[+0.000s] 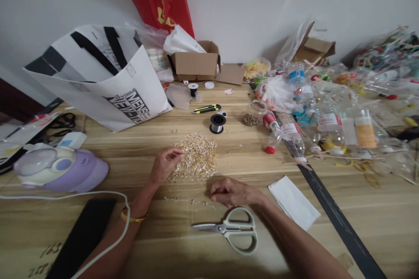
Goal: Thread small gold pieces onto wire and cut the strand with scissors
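A loose pile of small gold and silver jewelry pieces point(198, 157) lies in the middle of the wooden table. At its left edge is my left hand point(165, 165), thumb and fingertips pinched together; anything between them is too small to name. My right hand point(233, 192) rests on the table just below the pile, its fingers curled in, hiding whatever they may hold. Between my hands and nearer to me, a thin beaded chain point(191, 202) stretches out on the wood. Scissors with pale handles point(240, 230) lie below my right hand, blades pointing left.
Beyond the pile are a wire spool point(217, 124) and a yellow-black utility knife point(207, 109). Plastic bottles point(293, 135) crowd the right side, near folded white paper point(294, 202). A purple-white device point(81, 170) and a white cable point(126, 213) are at left.
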Available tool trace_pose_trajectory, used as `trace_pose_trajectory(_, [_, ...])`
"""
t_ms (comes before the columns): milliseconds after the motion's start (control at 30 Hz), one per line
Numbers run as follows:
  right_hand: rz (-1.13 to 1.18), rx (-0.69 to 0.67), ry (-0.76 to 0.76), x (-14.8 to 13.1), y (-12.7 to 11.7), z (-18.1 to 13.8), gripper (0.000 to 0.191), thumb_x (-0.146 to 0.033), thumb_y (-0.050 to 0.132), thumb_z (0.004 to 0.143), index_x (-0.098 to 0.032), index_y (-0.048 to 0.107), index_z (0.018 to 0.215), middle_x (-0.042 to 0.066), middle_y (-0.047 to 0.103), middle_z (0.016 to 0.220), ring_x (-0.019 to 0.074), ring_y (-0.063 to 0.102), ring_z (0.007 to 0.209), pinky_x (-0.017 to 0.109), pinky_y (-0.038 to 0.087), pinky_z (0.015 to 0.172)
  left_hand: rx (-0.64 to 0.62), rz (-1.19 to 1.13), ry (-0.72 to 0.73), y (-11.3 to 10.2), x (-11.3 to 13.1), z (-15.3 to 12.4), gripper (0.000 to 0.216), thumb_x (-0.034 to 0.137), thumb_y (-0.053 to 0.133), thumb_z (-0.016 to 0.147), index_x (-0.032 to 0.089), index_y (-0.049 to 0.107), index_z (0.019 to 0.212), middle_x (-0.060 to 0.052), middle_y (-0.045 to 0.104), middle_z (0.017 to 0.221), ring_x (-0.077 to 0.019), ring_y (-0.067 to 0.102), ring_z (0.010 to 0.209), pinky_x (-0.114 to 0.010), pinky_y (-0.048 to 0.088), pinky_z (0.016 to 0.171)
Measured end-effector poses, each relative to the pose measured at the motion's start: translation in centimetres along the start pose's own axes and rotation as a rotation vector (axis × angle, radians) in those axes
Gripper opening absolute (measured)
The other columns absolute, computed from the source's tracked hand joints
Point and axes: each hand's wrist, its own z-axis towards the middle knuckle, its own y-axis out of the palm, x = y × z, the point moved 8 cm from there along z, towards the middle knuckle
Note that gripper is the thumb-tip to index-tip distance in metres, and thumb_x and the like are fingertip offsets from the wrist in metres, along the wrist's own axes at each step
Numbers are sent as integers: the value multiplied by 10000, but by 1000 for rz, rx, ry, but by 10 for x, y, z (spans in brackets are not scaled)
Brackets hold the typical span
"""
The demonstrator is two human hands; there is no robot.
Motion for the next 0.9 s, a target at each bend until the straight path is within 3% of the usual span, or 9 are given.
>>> trace_pose_trajectory(200, [22, -13, 6, 0, 1, 0, 287, -412, 554, 866, -142, 528, 774, -69, 424, 550, 44, 407, 429, 158, 302, 418, -64, 147, 177, 16, 19, -2, 152, 273, 525, 834, 165, 622, 790, -94, 689, 978, -211, 617, 956, -368, 453, 900])
trace_pose_trajectory(333, [22, -12, 15, 2, 1, 0, 279, -406, 552, 870, -139, 537, 791, -68, 431, 550, 45, 406, 437, 159, 306, 425, -212, 278, 297, 39, 27, -10, 174, 222, 437, 885, 173, 589, 814, -135, 598, 1233, -235, 504, 1198, -450, 368, 1028])
trace_pose_trajectory(467, [14, -16, 28, 6, 0, -1, 256, -389, 549, 874, -139, 552, 820, -66, 439, 553, 41, 401, 438, 155, 315, 433, -375, 373, 367, 59, 29, -21, 205, 206, 406, 908, 172, 598, 844, -128, 488, 1375, -222, 384, 1318, -458, 318, 1088])
trace_pose_trajectory(667, [2, -16, 32, 12, 0, -1, 263, -402, 539, 880, -143, 560, 839, -64, 443, 545, 44, 406, 440, 156, 314, 437, -434, 433, 488, 67, 36, -30, 235, 175, 400, 917, 173, 609, 1025, -97, 445, 1416, -195, 310, 1363, -454, 281, 1117])
trace_pose_trajectory(900, [20, -22, 26, 10, 0, 0, 275, -416, 546, 874, -146, 549, 823, -57, 455, 574, 45, 416, 447, 160, 316, 439, -481, 450, 488, 65, 39, -31, 238, 186, 408, 919, 183, 646, 938, -71, 529, 1346, -207, 372, 1326, -453, 308, 1104])
